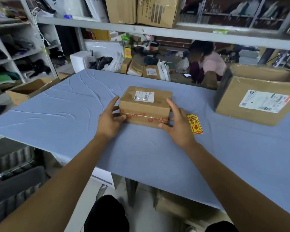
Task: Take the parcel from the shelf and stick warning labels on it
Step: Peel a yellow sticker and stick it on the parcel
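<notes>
A small brown cardboard parcel (145,104) sits flat on the blue cloth-covered table (65,111), roughly in the middle of the surface, with a white shipping label (144,96) on its top face and a band of clear tape printed in red running along its near side. Both hands are on it, one at each end: the left hand (110,119) presses against the left end with fingers spread up the side and the thumb on the near face, and the right hand (178,122) cups the right end, thumb tucked against the lower near corner. The hands are well apart, the parcel clamped between them (it rests on the cloth, not lifted). Just beside the right hand, partly hidden behind it, a few yellow and red warning labels (195,125) lie on the cloth. Farther right, well apart from the parcel, stands a larger cardboard box (251,101) with its own white label. Beyond the table a person (206,61) crouches on the floor among packages.
</notes>
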`<state>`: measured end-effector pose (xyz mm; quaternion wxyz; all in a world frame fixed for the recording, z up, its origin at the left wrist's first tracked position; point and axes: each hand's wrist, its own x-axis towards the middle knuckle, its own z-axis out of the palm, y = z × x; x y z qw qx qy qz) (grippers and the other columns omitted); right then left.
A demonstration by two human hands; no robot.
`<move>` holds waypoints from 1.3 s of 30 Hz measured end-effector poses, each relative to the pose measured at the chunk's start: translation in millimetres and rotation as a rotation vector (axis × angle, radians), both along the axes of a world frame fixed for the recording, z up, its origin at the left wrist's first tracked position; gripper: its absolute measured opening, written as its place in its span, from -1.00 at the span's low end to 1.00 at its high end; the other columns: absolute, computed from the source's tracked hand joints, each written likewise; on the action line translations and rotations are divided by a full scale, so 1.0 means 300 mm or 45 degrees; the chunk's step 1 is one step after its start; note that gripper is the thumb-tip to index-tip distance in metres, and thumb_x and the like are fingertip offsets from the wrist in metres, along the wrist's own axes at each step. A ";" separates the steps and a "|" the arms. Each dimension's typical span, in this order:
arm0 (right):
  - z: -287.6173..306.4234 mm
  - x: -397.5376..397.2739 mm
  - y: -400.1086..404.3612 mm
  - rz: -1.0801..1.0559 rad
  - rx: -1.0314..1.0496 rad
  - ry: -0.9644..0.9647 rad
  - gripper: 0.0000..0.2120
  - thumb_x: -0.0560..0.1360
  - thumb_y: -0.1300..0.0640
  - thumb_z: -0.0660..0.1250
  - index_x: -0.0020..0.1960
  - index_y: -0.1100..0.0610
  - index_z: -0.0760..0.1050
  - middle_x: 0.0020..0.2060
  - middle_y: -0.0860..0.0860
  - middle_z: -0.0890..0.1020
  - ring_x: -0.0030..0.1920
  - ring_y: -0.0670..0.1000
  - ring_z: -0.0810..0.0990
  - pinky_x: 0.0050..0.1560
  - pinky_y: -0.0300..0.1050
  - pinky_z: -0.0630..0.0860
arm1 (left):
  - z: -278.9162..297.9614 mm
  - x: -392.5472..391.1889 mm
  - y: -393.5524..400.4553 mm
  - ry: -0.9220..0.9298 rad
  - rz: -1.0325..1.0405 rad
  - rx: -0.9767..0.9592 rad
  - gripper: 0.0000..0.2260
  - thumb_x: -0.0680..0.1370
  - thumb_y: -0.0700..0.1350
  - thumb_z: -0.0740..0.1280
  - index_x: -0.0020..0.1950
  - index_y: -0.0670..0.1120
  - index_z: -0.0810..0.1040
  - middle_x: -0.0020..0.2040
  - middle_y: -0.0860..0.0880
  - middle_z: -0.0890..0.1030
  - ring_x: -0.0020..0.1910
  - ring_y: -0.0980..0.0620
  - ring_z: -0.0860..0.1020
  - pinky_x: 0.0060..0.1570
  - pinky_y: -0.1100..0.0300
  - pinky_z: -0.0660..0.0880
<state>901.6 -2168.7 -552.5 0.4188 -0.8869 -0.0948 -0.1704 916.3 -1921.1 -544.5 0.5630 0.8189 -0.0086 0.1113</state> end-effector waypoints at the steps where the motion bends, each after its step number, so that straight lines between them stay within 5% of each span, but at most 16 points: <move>1: 0.000 -0.019 -0.013 -0.004 -0.035 -0.012 -0.15 0.40 0.16 0.52 0.53 -0.16 0.13 0.25 0.07 0.40 0.09 0.02 0.56 0.17 -0.01 0.56 | -0.005 -0.031 -0.015 -0.007 0.107 0.006 -0.40 0.52 -0.24 0.41 0.50 0.06 0.30 0.19 -0.04 0.54 0.05 0.01 0.59 0.17 0.16 0.51; 5: 0.008 -0.099 -0.101 -0.122 -0.088 -0.056 -0.23 0.42 0.17 0.48 0.52 -0.04 0.18 0.29 0.04 0.36 0.03 -0.10 0.49 0.13 0.00 0.56 | -0.016 -0.156 -0.096 -0.116 0.335 0.113 -0.65 0.48 -0.22 0.41 0.25 -0.08 0.47 0.11 -0.13 0.57 -0.04 -0.03 0.58 0.05 0.13 0.53; 9: 0.032 -0.141 -0.214 -0.325 -0.005 -0.029 -0.35 0.43 0.14 0.45 0.46 0.01 0.29 0.28 0.08 0.44 0.13 0.07 0.55 0.13 -0.04 0.49 | 0.001 -0.225 -0.242 -0.158 0.051 0.299 -0.91 0.48 -0.24 0.36 -0.05 -0.10 0.59 -0.12 0.00 0.65 -0.14 -0.06 0.62 -0.03 0.16 0.53; 13: 0.000 -0.136 -0.288 -0.476 0.013 0.179 -0.50 0.44 0.04 0.44 0.33 0.10 0.41 0.19 0.13 0.51 0.13 0.16 0.58 0.13 0.02 0.49 | 0.001 -0.200 -0.456 -0.146 -0.344 0.450 -0.91 0.47 -0.25 0.35 -0.07 -0.14 0.62 -0.12 -0.08 0.69 -0.13 -0.12 0.63 -0.01 0.05 0.56; 20: -0.013 -0.058 -0.288 -0.605 -0.055 0.366 -0.68 0.44 -0.09 0.42 0.04 0.14 0.55 0.01 0.11 0.67 0.08 0.15 0.60 -0.13 -0.12 0.37 | -0.071 -0.066 -0.676 -0.249 -0.276 0.644 -0.80 0.45 -0.16 0.34 0.05 -0.15 0.61 -0.06 -0.18 0.65 -0.06 -0.18 0.59 -0.07 0.05 0.45; 27: -0.030 -0.064 -0.309 -0.640 0.042 0.280 -0.83 0.50 0.06 0.38 0.00 0.14 0.54 -0.02 0.07 0.70 0.03 0.14 0.61 -0.16 -0.15 0.33 | -0.084 -0.057 -0.666 -0.267 -0.260 0.451 -0.77 0.46 -0.24 0.38 0.10 -0.16 0.64 -0.01 -0.16 0.68 -0.09 -0.12 0.63 -0.02 0.10 0.54; 31: -0.020 -0.102 -0.311 -0.592 0.174 0.119 -0.90 0.50 0.12 0.38 -0.10 0.16 0.59 -0.15 0.09 0.68 -0.16 0.06 0.60 -0.18 -0.18 0.33 | -0.078 -0.078 -0.661 -0.258 -0.240 0.373 -0.77 0.46 -0.25 0.38 0.11 -0.16 0.64 0.00 -0.14 0.68 -0.10 -0.07 0.63 -0.02 0.19 0.52; 35: 0.001 -0.185 -0.262 -0.314 0.532 0.145 -0.86 0.49 0.22 0.40 -0.23 0.08 0.58 -0.45 -0.09 0.57 -0.46 -0.19 0.48 -0.35 -0.33 0.36 | -0.061 -0.131 -0.622 -0.117 -0.218 -0.085 -0.77 0.45 -0.18 0.46 0.09 -0.08 0.62 -0.13 0.02 0.63 -0.18 0.08 0.57 -0.09 0.26 0.51; 39: 0.000 -0.233 -0.154 -0.083 0.442 0.216 -0.88 0.50 0.19 0.41 -0.21 0.20 0.62 -0.56 -0.10 0.55 -0.51 -0.18 0.47 -0.37 -0.35 0.36 | -0.067 -0.180 -0.515 -0.074 -0.320 -0.427 -0.88 0.46 -0.25 0.40 -0.07 -0.06 0.58 -0.24 -0.01 0.60 -0.30 0.20 0.54 -0.23 0.25 0.50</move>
